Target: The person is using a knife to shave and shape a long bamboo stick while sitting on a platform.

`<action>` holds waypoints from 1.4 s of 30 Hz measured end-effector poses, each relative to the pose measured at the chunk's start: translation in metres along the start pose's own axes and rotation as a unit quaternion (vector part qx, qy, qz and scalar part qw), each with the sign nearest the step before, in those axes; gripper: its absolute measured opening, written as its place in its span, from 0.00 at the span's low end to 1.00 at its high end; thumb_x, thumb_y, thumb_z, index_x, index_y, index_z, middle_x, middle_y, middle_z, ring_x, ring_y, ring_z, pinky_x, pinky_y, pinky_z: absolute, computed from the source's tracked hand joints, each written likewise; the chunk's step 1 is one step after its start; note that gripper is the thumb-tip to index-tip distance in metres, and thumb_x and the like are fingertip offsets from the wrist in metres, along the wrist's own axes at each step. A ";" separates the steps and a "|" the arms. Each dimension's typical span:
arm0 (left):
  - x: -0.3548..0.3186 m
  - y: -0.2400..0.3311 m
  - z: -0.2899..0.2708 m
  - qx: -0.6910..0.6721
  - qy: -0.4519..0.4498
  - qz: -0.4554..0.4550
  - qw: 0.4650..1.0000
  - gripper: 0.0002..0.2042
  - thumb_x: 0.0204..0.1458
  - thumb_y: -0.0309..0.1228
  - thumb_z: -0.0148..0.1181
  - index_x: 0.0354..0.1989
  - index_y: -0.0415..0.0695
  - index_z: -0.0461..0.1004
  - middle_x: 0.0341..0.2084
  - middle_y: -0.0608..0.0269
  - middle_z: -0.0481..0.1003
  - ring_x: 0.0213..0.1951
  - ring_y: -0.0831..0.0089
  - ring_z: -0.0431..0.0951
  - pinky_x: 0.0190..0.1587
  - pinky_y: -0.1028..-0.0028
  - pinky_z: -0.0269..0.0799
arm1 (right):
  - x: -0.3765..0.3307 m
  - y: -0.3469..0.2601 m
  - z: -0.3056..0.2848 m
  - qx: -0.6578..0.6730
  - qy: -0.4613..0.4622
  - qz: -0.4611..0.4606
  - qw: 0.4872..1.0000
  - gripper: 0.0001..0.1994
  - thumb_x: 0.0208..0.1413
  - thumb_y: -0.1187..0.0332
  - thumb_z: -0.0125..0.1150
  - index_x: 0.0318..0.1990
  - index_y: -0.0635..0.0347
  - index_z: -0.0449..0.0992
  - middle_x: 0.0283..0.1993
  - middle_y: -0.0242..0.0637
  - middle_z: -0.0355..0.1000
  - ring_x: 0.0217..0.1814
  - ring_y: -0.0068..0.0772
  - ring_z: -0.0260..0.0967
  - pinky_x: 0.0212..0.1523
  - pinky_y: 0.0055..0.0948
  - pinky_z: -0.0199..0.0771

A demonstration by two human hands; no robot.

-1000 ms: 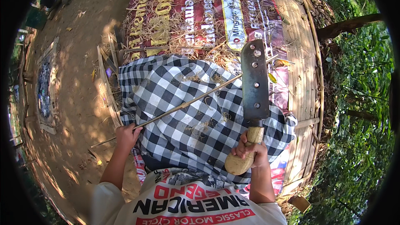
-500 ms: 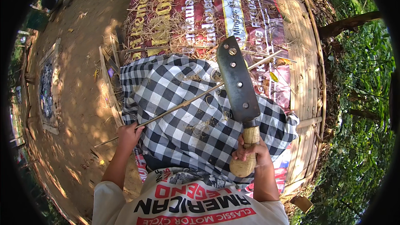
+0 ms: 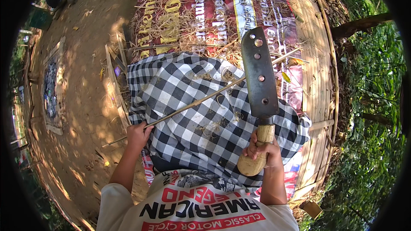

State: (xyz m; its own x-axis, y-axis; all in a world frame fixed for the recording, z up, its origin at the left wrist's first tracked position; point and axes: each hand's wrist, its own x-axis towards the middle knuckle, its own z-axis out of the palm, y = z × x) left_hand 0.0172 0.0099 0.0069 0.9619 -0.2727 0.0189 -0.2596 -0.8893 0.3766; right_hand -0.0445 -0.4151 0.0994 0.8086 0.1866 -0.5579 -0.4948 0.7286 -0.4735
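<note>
A long thin bamboo strip (image 3: pixel 195 103) slants across the black-and-white checked cloth (image 3: pixel 184 139) over my lap. My left hand (image 3: pixel 138 135) is closed around its near end, with a short tail sticking out to the left. In my right hand (image 3: pixel 263 154) is a broad dark cleaver (image 3: pixel 258 67), gripped by its pale wooden handle (image 3: pixel 266 134). The blade points away from me, almost upright in the view, with a row of round holes along it. It overlaps the strip, hiding part of it; whether they touch I cannot tell.
Curly shavings lie over a dark red printed banner (image 3: pixel 205 30) ahead of me, with some on the cloth. Split bamboo pieces (image 3: pixel 116 83) lie at the cloth's left, beside bare earth (image 3: pixel 85 90). A bamboo slat platform (image 3: pixel 314 72) runs along the right, with green plants (image 3: pixel 372 81) beyond.
The cleaver has turned a little more upright and shifted slightly to the right. My left hand keeps its hold on the strip, and the whole view has shifted a little.
</note>
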 end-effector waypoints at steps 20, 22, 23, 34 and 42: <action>0.008 -0.001 -0.012 0.016 -0.036 0.000 0.999 0.21 0.52 0.47 0.58 0.20 0.40 0.71 0.12 0.51 0.69 0.17 0.51 0.72 0.20 0.60 0.65 | -0.005 0.031 -0.003 -0.021 -0.038 0.119 0.992 0.16 0.32 0.78 0.51 0.35 0.66 0.64 0.18 0.40 0.64 0.19 0.33 0.65 0.34 0.36 0.70; 0.009 0.003 -0.008 0.016 -0.026 -0.005 1.000 0.21 0.52 0.47 0.58 0.20 0.41 0.71 0.11 0.52 0.69 0.17 0.51 0.72 0.20 0.60 0.65 | -0.009 0.019 -0.002 0.004 -0.031 0.099 0.995 0.16 0.31 0.76 0.52 0.35 0.65 0.64 0.16 0.40 0.64 0.17 0.33 0.64 0.33 0.36 0.70; 0.007 0.004 -0.006 0.015 -0.020 -0.008 1.000 0.21 0.52 0.47 0.58 0.20 0.41 0.71 0.11 0.52 0.69 0.17 0.52 0.72 0.20 0.60 0.65 | -0.006 0.019 -0.006 0.024 -0.035 0.082 0.996 0.16 0.31 0.75 0.51 0.34 0.64 0.63 0.16 0.40 0.63 0.16 0.32 0.63 0.33 0.36 0.69; 0.009 0.005 -0.005 0.011 -0.032 -0.016 0.999 0.21 0.52 0.48 0.57 0.19 0.41 0.71 0.11 0.51 0.69 0.18 0.50 0.72 0.21 0.60 0.65 | -0.008 0.023 0.006 -0.017 -0.043 0.115 0.992 0.15 0.31 0.77 0.52 0.33 0.67 0.64 0.18 0.39 0.64 0.18 0.31 0.65 0.34 0.37 0.71; 0.007 -0.001 -0.004 -0.003 -0.039 -0.028 0.999 0.22 0.53 0.48 0.56 0.19 0.40 0.70 0.12 0.50 0.69 0.19 0.49 0.73 0.22 0.59 0.66 | -0.008 0.055 0.005 -0.045 -0.084 0.171 0.981 0.16 0.31 0.78 0.51 0.35 0.66 0.64 0.19 0.38 0.65 0.20 0.30 0.66 0.35 0.35 0.71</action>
State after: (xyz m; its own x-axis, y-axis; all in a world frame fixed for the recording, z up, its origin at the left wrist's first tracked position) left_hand 0.0245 0.0098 0.0101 0.9654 -0.2499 -0.0750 -0.2038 -0.9018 0.3811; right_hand -0.0767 -0.3730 0.0813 0.6277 0.5208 -0.5786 -0.7662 0.5446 -0.3411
